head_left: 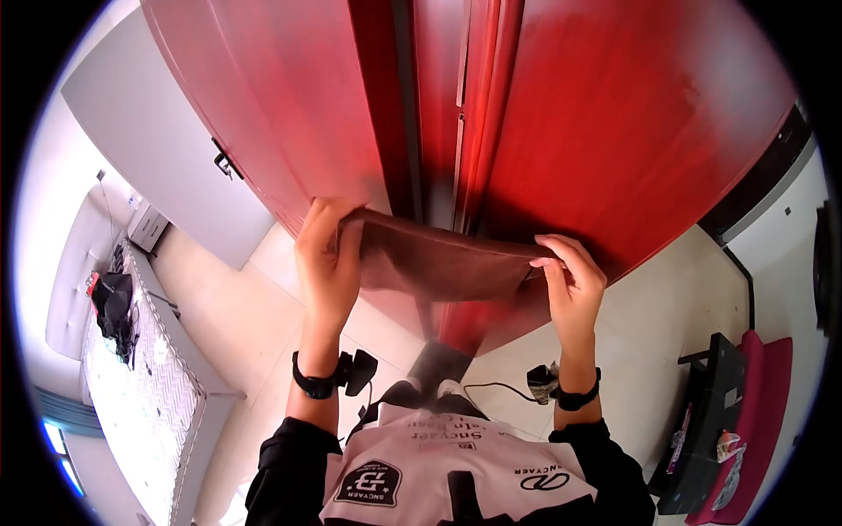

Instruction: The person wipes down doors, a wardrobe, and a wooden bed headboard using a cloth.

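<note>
Head view: at far left, a bed [145, 421] bears a black bundle [112, 302], with a white door [167, 114] standing just beyond. Next to it is a tall red wardrobe [614, 114], before which a person's left hand [326, 250] grasps one upper corner of a brown cloth [430, 263], fingers bent over its edge. The cloth spans the middle, held up between the two hands and in front of the wardrobe's central gap, its top edge nearly straight, its lower part hanging loose. Whether it touches the wood cannot be told. At the other corner, the right hand [574, 276] pinches the edge between thumb and fingers. Farther right, well apart from the work, a black table [706, 438] stands beside a magenta sofa [767, 412].

The step in hand appears to be spreading the cloth by its corners. A next move would seem to call for a firm pinch at both ends and level wrists, since a slip on either side would likely let the loose fabric sag or fold.
</note>
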Available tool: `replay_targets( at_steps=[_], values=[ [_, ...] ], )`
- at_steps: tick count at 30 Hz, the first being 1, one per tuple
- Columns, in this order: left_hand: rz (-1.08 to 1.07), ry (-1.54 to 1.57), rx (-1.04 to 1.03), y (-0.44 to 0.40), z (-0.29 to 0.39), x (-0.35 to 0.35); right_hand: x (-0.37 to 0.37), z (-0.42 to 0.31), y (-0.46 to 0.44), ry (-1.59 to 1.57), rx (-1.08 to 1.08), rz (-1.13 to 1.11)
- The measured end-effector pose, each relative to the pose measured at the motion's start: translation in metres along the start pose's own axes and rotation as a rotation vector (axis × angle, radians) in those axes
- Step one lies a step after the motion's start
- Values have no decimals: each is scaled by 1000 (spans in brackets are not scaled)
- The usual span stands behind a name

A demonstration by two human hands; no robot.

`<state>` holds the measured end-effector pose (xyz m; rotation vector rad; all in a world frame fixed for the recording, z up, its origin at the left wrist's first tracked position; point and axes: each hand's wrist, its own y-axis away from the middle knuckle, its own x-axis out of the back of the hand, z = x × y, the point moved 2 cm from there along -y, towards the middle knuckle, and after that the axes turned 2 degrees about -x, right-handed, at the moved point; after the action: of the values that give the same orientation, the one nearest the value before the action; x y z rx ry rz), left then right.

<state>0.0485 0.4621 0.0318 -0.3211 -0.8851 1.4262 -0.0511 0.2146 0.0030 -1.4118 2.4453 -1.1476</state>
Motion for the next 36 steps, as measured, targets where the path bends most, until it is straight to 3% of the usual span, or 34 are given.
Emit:
replay_targets(
  at_steps=[6,8,15,25,36],
  values=[
    [137,-73,-368,-49,43,-24,17,-25,-6,162,194,211],
    [15,-59,-377,-59,55,-42,19,-28,-5,186,176,260],
    [-93,368,-312,-73,35,-61,15,-36,15,338,100,355],
    [-290,397,-430,-81,29,-59,-30,-38,19,366,43,373],
    [-259,403,-427,-64,17,-68,-38,-42,25,432,8,421]
  ],
)
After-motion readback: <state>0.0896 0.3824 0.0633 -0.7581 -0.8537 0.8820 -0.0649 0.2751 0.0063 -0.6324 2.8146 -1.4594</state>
